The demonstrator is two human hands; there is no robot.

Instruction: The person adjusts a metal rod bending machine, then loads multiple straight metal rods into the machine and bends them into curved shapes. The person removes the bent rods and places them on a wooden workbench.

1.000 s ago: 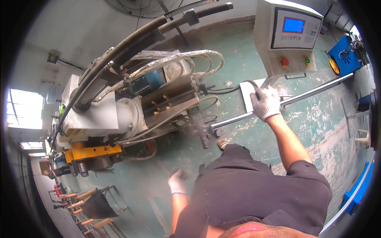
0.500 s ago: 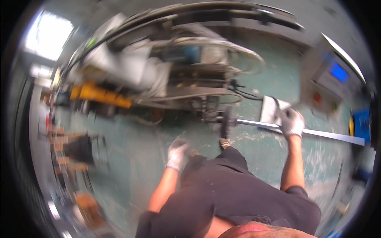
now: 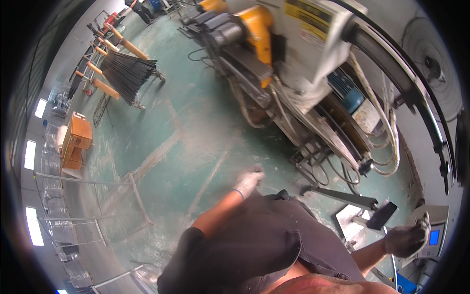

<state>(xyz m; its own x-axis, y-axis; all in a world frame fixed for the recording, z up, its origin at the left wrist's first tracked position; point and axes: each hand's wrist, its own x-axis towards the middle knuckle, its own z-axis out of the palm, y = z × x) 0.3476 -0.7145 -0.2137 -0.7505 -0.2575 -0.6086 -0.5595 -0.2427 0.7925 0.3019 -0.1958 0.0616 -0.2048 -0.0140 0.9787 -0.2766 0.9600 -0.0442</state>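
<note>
My left hand, in a white glove, hangs over the green floor in front of my dark clothing. Motion blurs its fingers, and no object shows in it. My right hand is out at the lower right, its glove dark on the palm side and its fingers partly bent and apart. Nothing can be made out in its grasp. Just beyond it stands a pale control box with a blue screen. A dark flat block on a metal arm is to its left, above a white plate.
A large machine with an orange arm, hoses and cables fills the upper right. A wall fan is behind it. At upper left a rack carries dark rods. A wooden cabinet and metal frames stand left.
My view has swung left, bringing the rod rack and more floor into sight. My right hand, earlier at a long silver bar, now shows apart from it beside the control box.
</note>
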